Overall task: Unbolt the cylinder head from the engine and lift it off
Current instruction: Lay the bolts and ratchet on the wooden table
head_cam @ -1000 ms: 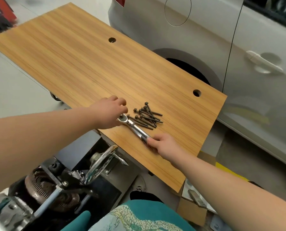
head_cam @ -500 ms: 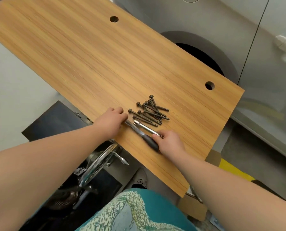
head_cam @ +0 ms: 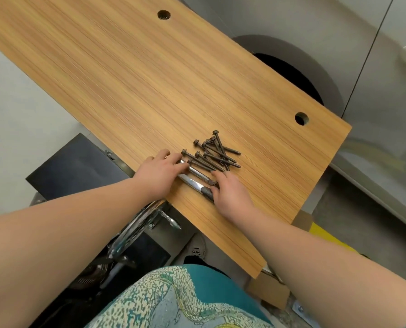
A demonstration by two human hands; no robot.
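Several dark long head bolts lie in a loose pile on the wooden table. Just in front of them lie a chrome ratchet wrench with a black grip and a chrome extension bar, side by side. My left hand rests on their left ends, fingers laid over the metal. My right hand covers the right ends, its thumb against the black grip and its fingers bent over the bar's end. The cylinder head is out of view.
A chrome handwheel and dark engine-stand parts sit below the table's near edge at lower left. A silver car stands close behind the table on the right. Two round holes pierce the tabletop. Cardboard lies on the floor.
The extension bar has come off the ratchet and both now lie flat beside the bolts. My view has tilted down and closer, and both hands have settled onto the tools.
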